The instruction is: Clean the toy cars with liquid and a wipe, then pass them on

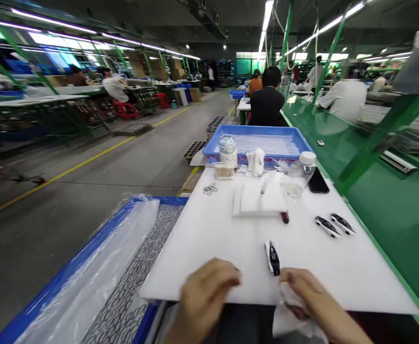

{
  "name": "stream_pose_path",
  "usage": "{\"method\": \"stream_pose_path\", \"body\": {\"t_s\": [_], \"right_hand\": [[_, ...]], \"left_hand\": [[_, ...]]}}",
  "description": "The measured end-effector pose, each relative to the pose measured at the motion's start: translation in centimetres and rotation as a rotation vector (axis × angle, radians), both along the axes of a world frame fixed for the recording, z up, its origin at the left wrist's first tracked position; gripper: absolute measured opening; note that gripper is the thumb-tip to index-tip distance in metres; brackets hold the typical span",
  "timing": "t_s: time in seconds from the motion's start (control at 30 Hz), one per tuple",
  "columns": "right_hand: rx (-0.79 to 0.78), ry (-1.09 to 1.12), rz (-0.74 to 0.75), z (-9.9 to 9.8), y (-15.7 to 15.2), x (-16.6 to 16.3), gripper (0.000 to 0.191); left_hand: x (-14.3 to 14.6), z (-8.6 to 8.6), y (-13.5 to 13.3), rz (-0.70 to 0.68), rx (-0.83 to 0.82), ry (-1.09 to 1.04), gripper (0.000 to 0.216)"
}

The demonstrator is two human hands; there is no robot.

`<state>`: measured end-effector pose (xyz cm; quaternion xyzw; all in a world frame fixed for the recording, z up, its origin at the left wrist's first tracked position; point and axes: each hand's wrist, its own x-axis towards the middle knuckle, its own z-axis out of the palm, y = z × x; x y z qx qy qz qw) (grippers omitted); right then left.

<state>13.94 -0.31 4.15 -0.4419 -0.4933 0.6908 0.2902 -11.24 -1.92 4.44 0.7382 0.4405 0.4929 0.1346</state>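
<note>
My left hand (206,292) hovers over the front edge of the white table (202,234), its fingers curled and thumb close to the index finger. A tiny dark spot shows at its fingertips; blur hides what it is. Bunched in my right hand (308,291) is a white cloth (284,313), hanging over the table edge. Between the hands, nearer the right one, a black-and-white toy car (273,258) rests on the table. Two similar toy cars, a left one (327,226) and a right one (343,223), lie side by side farther right.
A blue tray (209,150) stands at the table's far end. Before it are a jar (227,149), cotton swabs (225,171), a white pad (248,198), a clear bottle (307,165), a phone (318,181) and black rings (210,189). A green conveyor (392,205) runs along the right.
</note>
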Motion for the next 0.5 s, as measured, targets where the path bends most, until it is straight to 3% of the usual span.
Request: {"method": "stream_pose_path", "body": {"t_s": [0.03,0.13,0.23,0.4,0.5], "right_hand": [[-0.043,0.046,0.006,-0.4,0.5,-0.3,0.051],[-0.129,0.211,0.016,-0.7,1.5,-1.0,0.052],[-0.084,0.287,-0.028,-0.3,1.3,-1.0,0.051],[0.064,0.220,-0.150,-0.5,1.2,-0.9,0.049],[0.144,0.133,-0.167,-1.1,1.5,-1.2,0.047]], "left_hand": [[2.5,0.4,0.8,-0.178,0.032,0.002,0.020],[7.2,0.4,2.2,-0.302,0.091,-0.066,0.025],[9.0,-0.7,2.5,-0.294,0.036,-0.249,0.027],[10.8,-2.6,2.1,-0.181,-0.339,-0.647,0.018],[11.6,-3.3,2.0,-0.144,-0.472,-0.830,0.011]]}}
